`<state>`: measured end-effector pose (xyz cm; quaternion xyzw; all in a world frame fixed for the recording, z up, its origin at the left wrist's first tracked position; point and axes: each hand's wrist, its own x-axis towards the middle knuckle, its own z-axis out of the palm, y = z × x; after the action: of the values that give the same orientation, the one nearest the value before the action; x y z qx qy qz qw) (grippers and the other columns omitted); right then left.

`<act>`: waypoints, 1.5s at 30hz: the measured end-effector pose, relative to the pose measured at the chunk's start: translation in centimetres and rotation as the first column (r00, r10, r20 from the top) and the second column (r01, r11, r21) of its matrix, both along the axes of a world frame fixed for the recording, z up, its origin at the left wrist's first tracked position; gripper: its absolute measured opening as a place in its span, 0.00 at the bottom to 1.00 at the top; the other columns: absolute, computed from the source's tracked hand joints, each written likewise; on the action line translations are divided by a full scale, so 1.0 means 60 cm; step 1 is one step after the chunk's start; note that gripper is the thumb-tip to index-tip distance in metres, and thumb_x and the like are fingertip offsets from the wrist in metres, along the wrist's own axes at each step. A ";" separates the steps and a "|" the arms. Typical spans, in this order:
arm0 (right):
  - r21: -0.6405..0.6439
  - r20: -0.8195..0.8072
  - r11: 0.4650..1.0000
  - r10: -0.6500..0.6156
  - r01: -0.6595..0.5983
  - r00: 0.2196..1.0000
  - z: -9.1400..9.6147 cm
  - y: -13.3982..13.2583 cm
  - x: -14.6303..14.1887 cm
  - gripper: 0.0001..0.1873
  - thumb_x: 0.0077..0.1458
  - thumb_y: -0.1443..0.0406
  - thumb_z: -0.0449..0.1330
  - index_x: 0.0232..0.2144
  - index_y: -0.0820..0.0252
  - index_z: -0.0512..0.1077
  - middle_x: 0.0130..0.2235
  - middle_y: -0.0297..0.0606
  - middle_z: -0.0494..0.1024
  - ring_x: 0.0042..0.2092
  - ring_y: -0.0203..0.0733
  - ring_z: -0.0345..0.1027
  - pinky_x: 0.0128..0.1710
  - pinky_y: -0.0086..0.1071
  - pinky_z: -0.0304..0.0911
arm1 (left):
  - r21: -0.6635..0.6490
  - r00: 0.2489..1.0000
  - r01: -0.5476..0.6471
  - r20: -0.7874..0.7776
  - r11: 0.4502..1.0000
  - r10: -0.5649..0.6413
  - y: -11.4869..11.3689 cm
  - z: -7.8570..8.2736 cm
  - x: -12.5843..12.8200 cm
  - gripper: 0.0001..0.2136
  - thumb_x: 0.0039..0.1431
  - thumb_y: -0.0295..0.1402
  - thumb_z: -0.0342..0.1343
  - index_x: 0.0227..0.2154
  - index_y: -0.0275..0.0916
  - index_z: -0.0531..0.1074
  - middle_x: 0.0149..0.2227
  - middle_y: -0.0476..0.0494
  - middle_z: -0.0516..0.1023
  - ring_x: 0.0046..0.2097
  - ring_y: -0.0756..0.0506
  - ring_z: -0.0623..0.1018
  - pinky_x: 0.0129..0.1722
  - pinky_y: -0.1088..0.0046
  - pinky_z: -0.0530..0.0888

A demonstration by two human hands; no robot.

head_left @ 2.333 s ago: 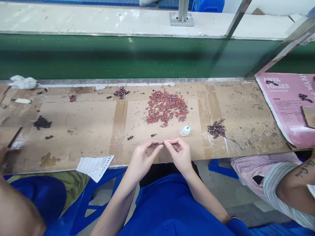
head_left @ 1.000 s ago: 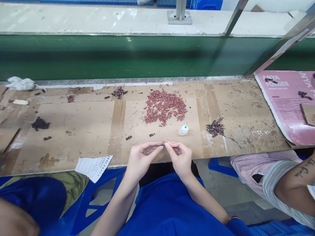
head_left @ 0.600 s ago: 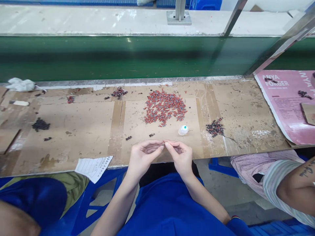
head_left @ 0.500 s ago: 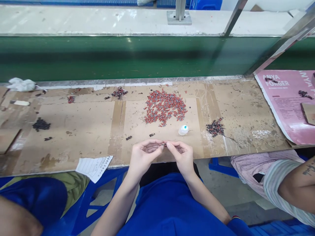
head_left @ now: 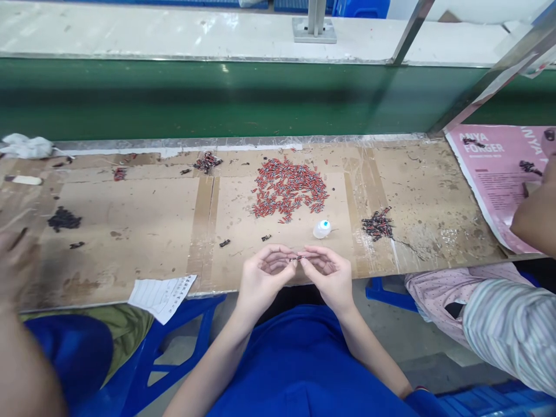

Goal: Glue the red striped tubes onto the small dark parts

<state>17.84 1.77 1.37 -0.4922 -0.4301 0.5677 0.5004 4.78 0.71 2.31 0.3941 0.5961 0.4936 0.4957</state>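
My left hand and my right hand meet at the near edge of the cardboard-covered bench. Both pinch one tiny dark and red part between thumb and fingertips. Beyond them lies a heap of small red parts. A small white bottle with a teal cap lies on its side just past my right hand. To the right of the bottle sits a little pile of dark parts. Two loose dark pieces rest left of my hands.
A green conveyor belt runs behind the bench. A pink printed sheet lies at the right, with a co-worker's arm over it. Another person's hand is at the left. A paper slip overhangs the near edge. Small dark piles lie left.
My hands have stayed pinched together on the small part, drifting slightly right. The co-worker's arm at the right has risen over the pink sheet, and a hand has come in at the left.
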 end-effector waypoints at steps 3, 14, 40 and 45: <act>0.015 0.077 1.000 -0.028 0.027 0.997 -0.008 0.000 0.019 0.12 0.47 0.62 0.68 0.36 0.58 0.78 0.34 0.40 0.84 0.32 0.42 0.79 0.37 0.36 0.77 | 0.098 0.991 0.043 -0.133 0.994 -0.030 -0.004 -0.019 0.026 0.08 0.51 0.34 0.60 0.33 0.37 0.70 0.34 0.42 0.81 0.37 0.46 0.81 0.40 0.69 0.78; 0.476 0.658 0.850 -0.513 0.223 0.551 -0.035 0.050 0.153 0.21 0.51 0.58 0.64 0.47 0.58 0.74 0.52 0.49 0.76 0.54 0.54 0.68 0.53 0.52 0.66 | 0.280 0.673 0.098 -0.725 0.955 0.144 0.029 -0.054 -0.062 0.08 0.61 0.32 0.50 0.38 0.40 0.75 0.42 0.39 0.80 0.47 0.40 0.76 0.49 0.59 0.71; -0.171 -0.266 0.964 -0.244 0.203 0.933 -0.043 0.078 0.032 0.13 0.38 0.58 0.66 0.26 0.59 0.73 0.24 0.31 0.72 0.23 0.32 0.60 0.20 0.26 0.53 | 0.260 0.790 0.113 -0.609 0.959 0.072 0.020 -0.102 -0.062 0.04 0.54 0.35 0.62 0.31 0.42 0.77 0.37 0.43 0.82 0.51 0.39 0.74 0.54 0.55 0.70; -0.145 -0.178 0.970 -0.218 0.194 0.960 -0.045 0.079 0.022 0.12 0.40 0.58 0.66 0.25 0.60 0.73 0.23 0.31 0.71 0.23 0.31 0.57 0.20 0.27 0.51 | 0.267 0.763 0.151 -0.644 0.952 0.060 0.019 -0.096 -0.062 0.05 0.59 0.33 0.57 0.35 0.43 0.78 0.37 0.44 0.82 0.48 0.40 0.77 0.52 0.56 0.70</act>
<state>19.14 6.53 -1.31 -0.5079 -0.2894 0.5832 0.5640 1.04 1.82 -3.46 0.6254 0.6369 0.4009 0.2060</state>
